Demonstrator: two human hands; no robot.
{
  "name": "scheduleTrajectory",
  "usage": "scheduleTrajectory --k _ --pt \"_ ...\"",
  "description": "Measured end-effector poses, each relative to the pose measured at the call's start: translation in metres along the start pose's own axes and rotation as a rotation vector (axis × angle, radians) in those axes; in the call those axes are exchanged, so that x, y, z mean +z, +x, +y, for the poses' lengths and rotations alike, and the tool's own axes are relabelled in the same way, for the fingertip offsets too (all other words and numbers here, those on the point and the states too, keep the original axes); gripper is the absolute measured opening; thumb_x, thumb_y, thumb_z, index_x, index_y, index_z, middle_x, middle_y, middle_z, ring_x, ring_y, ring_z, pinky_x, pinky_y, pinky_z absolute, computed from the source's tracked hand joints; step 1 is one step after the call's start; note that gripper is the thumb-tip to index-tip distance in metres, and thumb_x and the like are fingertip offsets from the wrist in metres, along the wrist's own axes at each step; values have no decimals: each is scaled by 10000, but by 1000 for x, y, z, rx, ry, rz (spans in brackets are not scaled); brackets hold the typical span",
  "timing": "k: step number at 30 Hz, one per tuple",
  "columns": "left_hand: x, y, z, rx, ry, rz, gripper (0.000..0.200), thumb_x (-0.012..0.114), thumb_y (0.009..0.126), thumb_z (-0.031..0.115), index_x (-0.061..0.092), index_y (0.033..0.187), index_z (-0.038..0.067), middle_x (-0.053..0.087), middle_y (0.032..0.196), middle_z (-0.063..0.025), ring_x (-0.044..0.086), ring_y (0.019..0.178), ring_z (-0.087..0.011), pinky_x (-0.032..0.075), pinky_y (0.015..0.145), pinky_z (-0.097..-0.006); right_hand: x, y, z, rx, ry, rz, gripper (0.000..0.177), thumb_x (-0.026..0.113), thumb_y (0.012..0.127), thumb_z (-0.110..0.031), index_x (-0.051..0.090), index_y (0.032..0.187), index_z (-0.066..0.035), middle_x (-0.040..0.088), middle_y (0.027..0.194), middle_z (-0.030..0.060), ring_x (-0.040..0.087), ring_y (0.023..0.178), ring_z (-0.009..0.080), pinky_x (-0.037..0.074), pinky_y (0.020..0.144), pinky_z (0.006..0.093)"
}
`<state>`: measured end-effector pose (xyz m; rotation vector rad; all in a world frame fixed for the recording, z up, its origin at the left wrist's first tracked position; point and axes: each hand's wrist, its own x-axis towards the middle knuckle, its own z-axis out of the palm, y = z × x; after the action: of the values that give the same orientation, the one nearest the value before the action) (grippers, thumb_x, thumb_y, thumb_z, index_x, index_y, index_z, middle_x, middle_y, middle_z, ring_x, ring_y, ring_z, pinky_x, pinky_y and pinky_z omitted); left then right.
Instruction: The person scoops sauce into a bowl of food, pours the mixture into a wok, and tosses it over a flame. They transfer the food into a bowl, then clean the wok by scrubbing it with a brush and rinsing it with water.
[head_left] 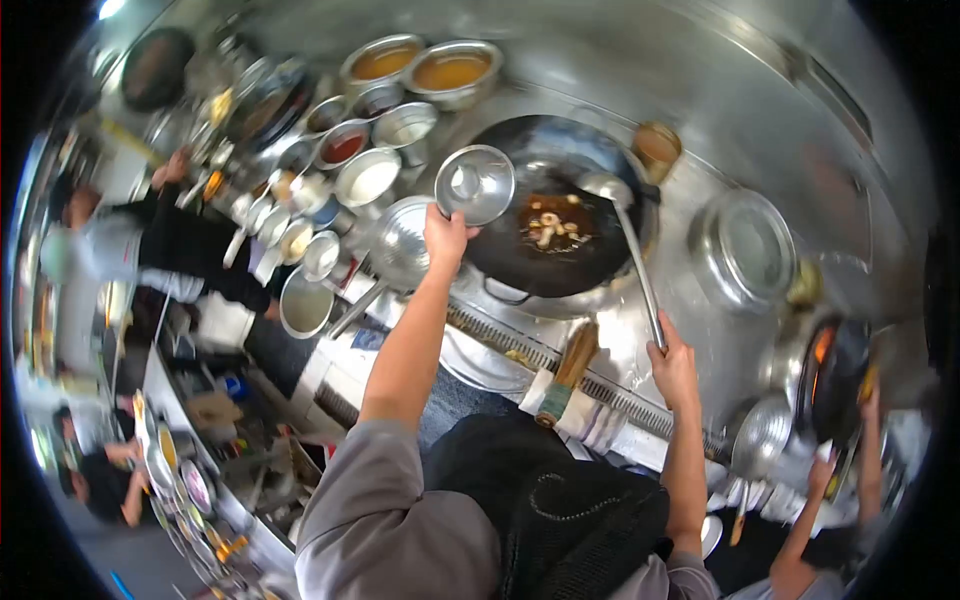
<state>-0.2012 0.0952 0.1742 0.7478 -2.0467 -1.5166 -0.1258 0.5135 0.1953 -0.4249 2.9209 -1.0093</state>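
Note:
My left hand (446,236) is closed on the rim of a small metal bowl (476,186), tilted beside the left edge of a large black wok (550,275). Pale food pieces (553,225) lie in dark liquid at the wok's middle. In my right hand (674,362) is the long handle of a metal ladle (606,188), whose head is over the wok's right part. A perforated strainer (402,243) rests left of the wok, below the bowl.
Bowls of sauce (344,144) and two orange liquid pots (452,72) stand at the upper left. A bamboo brush (579,357) lies at the counter's front edge. To the right are a lidded metal pot (755,248) and a co-worker's hands. Another person stands at the left.

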Motion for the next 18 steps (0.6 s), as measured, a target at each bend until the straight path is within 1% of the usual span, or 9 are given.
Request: scheduleTrajectory --k 2,3,5,7,8,9,11,14,18 --pt "-58 -23 -11 -223 -609 28 187 536 888 27 506 1048 -65 650 971 -218 713 707 -318 584 594 -376 23 38 -17 341 98 -185 518 586 902 -75 473 1408 -100 662 914 221 631 694 274 507 684 374" --pt "-91 -39 -22 -309 -688 94 235 530 882 6 489 1103 -64 641 995 -214 711 712 -336 592 582 -362 36 48 -21 239 141 -155 504 565 926 -80 456 1419 -79 670 835 139 585 657 213 498 673 362" --pt "-164 -69 -73 -419 -720 216 342 493 880 -37 419 1214 -48 610 1065 -209 709 736 -336 619 625 -349 67 61 -25 199 420 -206 540 535 939 -75 395 1460 -99 577 705 29 419 466 55 359 404 258" --pt "-247 -131 -89 -357 -817 455 354 460 902 -28 373 1246 -39 596 1060 -199 703 773 -315 627 639 -354 72 58 -24 172 343 -380 542 489 940 -37 393 1468 -113 621 736 43 400 429 62 340 376 250" --pt "-290 -163 -110 -314 -871 577 333 465 907 -24 384 1228 -57 592 1061 -204 703 796 -308 628 618 -345 83 60 -2 -178 282 -278 556 496 936 -42 368 1475 -99 583 694 22 394 418 75 334 358 255" --pt "-331 -197 -132 -342 -825 737 327 468 903 -19 399 1218 -66 602 1039 -198 703 776 -289 630 646 -326 77 61 13 -245 118 -221 551 496 937 -45 371 1472 -98 578 689 20 393 417 75 333 357 254" --pt "-405 -280 -141 -475 -675 1022 306 466 903 -14 441 1196 -98 622 1047 -213 705 745 -274 631 667 -295 73 57 18 -212 -124 -126 541 497 939 -50 378 1465 -96 570 680 17 392 416 75 329 355 253" --pt "-479 -410 -168 -377 -716 1484 272 440 921 -1 467 1168 -110 611 1058 -204 698 767 -314 632 610 -324 74 55 8 -83 -201 -75 527 499 942 -58 387 1455 -93 556 667 13 391 414 75 325 353 251" --pt "-516 -547 -206 -213 -721 1920 315 458 893 -18 453 1192 -118 601 1094 -218 681 866 -360 642 682 -401 79 62 -6 56 -167 -45 508 501 945 -68 400 1442 -90 538 649 7 389 411 75 318 349 248"
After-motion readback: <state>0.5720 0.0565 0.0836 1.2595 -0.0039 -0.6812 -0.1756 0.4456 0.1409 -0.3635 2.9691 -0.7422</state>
